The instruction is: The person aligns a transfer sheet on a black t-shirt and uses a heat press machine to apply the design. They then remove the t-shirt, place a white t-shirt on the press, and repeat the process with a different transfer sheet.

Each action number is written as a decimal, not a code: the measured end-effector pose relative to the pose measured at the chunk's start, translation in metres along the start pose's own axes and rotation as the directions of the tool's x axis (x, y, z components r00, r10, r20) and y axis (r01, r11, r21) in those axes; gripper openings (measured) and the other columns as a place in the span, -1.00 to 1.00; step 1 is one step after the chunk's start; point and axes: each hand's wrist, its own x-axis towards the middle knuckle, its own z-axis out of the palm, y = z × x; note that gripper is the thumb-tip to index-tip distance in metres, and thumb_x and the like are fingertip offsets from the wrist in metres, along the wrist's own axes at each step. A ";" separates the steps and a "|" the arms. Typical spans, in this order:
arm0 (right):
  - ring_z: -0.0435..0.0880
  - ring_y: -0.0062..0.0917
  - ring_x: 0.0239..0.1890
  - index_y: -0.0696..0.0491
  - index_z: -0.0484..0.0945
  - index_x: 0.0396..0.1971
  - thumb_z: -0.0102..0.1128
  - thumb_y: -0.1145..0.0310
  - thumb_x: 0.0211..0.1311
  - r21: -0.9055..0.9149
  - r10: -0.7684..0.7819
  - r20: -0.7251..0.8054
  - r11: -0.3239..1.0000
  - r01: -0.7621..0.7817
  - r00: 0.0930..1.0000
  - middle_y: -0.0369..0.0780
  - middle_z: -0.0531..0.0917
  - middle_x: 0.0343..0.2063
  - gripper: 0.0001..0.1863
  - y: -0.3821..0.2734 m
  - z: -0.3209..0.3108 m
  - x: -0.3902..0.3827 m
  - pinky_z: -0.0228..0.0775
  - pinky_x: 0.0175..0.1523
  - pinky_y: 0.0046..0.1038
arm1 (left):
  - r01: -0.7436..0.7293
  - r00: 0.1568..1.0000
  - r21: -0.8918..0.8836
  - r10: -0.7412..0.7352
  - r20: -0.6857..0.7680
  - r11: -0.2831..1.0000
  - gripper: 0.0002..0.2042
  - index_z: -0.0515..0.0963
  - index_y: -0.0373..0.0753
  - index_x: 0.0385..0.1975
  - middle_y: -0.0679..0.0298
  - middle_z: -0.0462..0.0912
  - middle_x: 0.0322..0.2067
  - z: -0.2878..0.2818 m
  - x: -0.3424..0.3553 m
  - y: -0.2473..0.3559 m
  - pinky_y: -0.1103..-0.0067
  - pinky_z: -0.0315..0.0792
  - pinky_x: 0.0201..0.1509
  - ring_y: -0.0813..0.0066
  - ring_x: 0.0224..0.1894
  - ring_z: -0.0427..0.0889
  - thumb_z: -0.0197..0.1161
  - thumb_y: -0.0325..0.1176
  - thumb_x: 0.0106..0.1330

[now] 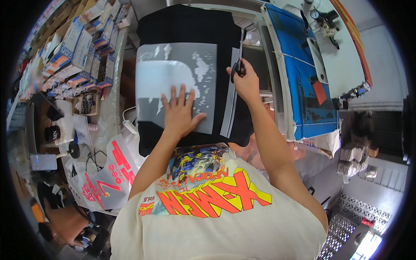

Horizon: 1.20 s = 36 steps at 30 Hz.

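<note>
Here, the flat grey sheet [167,78] is patterned in white.

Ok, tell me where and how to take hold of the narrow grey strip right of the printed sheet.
Pinch the narrow grey strip by its lower end, probably best coming from the person's own side. It is long, thin and flat on the black cloth, so lift an edge first. That end is clear of both hands; the right hand and scissors crowd its upper part.
</note>
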 end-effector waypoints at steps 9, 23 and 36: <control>0.45 -0.20 0.34 -0.09 0.39 0.34 0.50 0.05 0.02 -0.431 -0.413 0.580 0.575 0.695 0.702 -0.10 0.51 0.24 -0.16 -0.017 0.058 0.033 -0.12 0.51 0.29 | -0.482 0.872 -0.183 0.451 -0.188 0.857 -0.74 0.70 -0.12 -0.20 0.09 0.50 0.20 0.019 -0.010 0.057 -0.13 0.02 0.46 -0.03 0.42 0.29 0.41 -0.22 0.11; 0.50 -0.20 0.32 -0.08 0.41 0.34 0.47 0.12 0.05 -0.514 -0.353 0.500 0.614 0.599 0.791 -0.14 0.57 0.23 -0.20 0.005 0.045 0.032 0.02 0.42 0.29 | 0.045 -0.154 -0.840 -0.834 0.530 -0.541 -0.67 0.51 -0.37 0.13 0.11 0.57 -0.07 0.149 -0.324 -0.105 0.58 0.55 -0.26 0.45 -0.24 0.61 0.27 -0.49 0.39; 0.71 -0.06 -0.11 0.18 0.54 0.10 0.46 0.03 0.08 -0.299 -0.329 0.371 0.843 0.447 0.868 0.02 0.73 -0.19 -0.31 -0.022 0.030 -0.113 0.40 0.18 -0.07 | 0.215 0.832 -0.353 -0.361 -0.422 0.910 -0.61 0.57 -0.23 0.10 0.02 0.48 0.21 -0.023 -0.105 -0.017 0.16 0.16 0.46 0.02 0.29 0.43 0.34 -0.37 0.26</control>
